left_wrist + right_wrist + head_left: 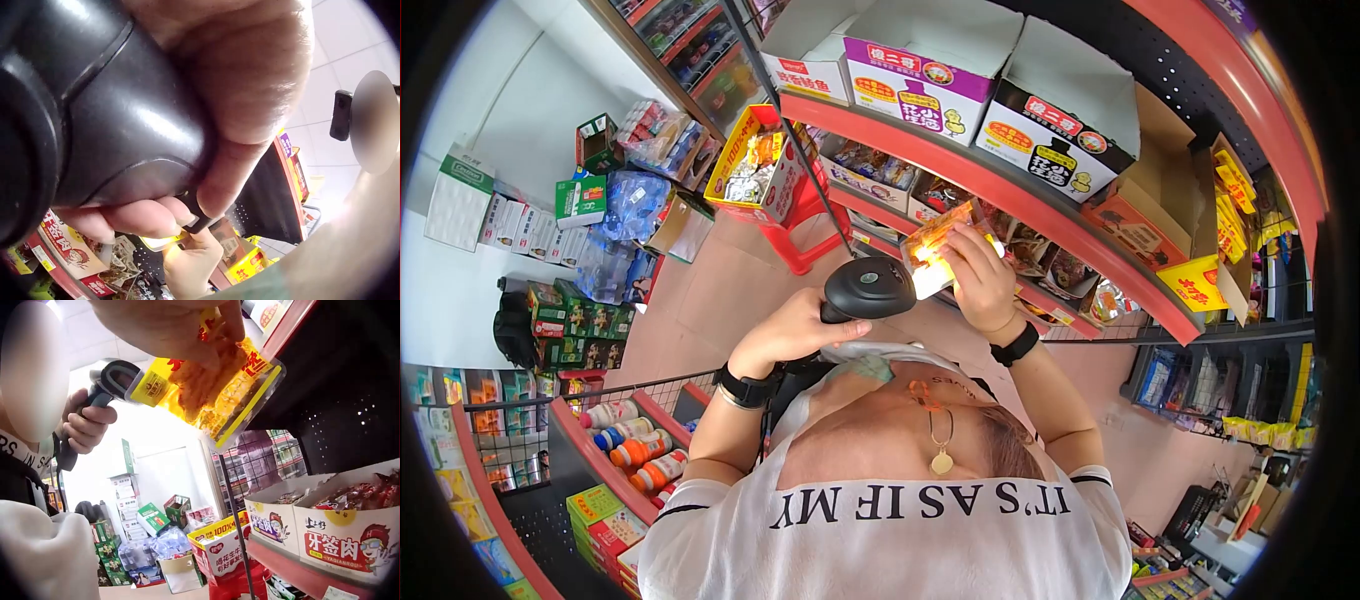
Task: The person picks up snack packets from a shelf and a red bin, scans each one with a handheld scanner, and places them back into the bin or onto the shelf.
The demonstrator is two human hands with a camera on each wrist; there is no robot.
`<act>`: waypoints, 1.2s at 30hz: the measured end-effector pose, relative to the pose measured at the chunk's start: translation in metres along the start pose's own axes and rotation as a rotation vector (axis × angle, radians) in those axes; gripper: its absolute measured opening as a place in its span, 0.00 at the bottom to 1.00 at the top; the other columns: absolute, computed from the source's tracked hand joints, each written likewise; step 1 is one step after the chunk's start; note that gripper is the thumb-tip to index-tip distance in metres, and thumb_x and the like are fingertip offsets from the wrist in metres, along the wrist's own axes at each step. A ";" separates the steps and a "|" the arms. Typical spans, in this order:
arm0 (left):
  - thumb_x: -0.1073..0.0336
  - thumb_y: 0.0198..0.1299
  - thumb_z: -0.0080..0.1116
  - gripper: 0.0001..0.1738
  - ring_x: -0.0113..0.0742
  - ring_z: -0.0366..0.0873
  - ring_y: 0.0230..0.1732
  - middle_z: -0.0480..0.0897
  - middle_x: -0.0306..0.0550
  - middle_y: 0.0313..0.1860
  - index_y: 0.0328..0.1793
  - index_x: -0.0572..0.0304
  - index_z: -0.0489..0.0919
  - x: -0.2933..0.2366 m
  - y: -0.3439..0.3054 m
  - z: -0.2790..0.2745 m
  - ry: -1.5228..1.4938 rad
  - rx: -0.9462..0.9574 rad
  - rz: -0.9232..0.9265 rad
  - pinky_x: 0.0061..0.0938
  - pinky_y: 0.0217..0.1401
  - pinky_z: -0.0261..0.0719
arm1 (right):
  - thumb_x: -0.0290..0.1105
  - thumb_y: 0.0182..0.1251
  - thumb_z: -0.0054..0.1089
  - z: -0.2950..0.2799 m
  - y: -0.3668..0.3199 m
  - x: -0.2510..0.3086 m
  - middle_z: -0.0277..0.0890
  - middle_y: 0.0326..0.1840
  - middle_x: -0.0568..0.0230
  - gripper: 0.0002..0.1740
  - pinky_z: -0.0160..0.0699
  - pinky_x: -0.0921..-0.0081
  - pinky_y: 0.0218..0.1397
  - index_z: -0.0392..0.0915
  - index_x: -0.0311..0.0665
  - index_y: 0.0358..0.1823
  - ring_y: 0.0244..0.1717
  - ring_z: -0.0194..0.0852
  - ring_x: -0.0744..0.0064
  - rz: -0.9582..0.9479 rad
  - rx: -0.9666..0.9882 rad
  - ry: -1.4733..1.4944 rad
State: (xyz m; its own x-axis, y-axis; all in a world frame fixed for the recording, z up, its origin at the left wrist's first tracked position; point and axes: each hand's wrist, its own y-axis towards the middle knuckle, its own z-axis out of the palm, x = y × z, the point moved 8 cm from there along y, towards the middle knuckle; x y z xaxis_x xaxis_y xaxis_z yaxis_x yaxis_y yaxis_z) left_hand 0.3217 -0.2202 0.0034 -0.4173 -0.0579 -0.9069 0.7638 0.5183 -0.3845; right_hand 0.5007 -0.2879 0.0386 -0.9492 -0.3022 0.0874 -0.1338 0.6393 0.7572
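My left hand (798, 325) grips the handle of a black barcode scanner (868, 287). In the left wrist view the fingers curl round the scanner's smooth body (144, 119), with the thumb lying along it. My right hand (982, 275) pinches a yellow and orange snack packet (935, 240) by its edge, thumb on its face. Seen from the right wrist, the packet (212, 394) is tilted and shows a clear border with red lettering. The scanner's front (119, 378) points at the packet's near end, close beside it. A bright glow lights the packet's lower part.
Red-edged shelves (960, 150) run ahead, bearing open cardboard boxes (915, 85) and snack packets. A yellow box (750, 165) stands on a red stool (800, 240) ahead to the left. Bottles (640, 448) line a shelf at left. Wrapped goods (628, 205) are stacked by the wall.
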 end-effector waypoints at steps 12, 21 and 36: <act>0.55 0.54 0.66 0.18 0.20 0.69 0.23 0.74 0.32 0.21 0.39 0.62 0.79 0.031 -0.019 -0.054 -0.073 -0.139 -0.052 0.20 0.26 0.67 | 0.24 0.50 0.60 0.045 0.013 0.014 0.77 0.42 0.57 0.11 0.76 0.65 0.45 0.77 0.35 0.38 0.48 0.76 0.57 0.110 0.014 0.230; 0.58 0.54 0.66 0.15 0.20 0.72 0.22 0.75 0.33 0.20 0.37 0.61 0.79 0.067 -0.017 -0.164 -0.235 -0.258 -0.016 0.18 0.24 0.69 | 0.31 0.63 0.54 0.226 -0.035 -0.012 0.76 0.29 0.51 0.09 0.74 0.65 0.34 0.75 0.33 0.38 0.33 0.78 0.56 0.715 0.578 0.474; 0.63 0.53 0.66 0.14 0.21 0.71 0.24 0.77 0.35 0.26 0.40 0.64 0.78 0.149 -0.089 -0.403 -0.366 -0.631 -0.135 0.19 0.27 0.69 | 0.32 0.70 0.43 0.581 0.010 0.017 0.76 0.49 0.62 0.13 0.81 0.60 0.43 0.69 0.41 0.53 0.44 0.77 0.63 2.024 0.632 1.414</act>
State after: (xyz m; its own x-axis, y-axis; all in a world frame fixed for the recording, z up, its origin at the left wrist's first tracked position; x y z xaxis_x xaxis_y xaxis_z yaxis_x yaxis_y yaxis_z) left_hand -0.0068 0.0690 -0.0280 -0.2124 -0.3789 -0.9007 0.2433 0.8722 -0.4243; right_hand 0.3174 0.1243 -0.3286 0.5729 0.6968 0.4315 -0.0507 0.5556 -0.8299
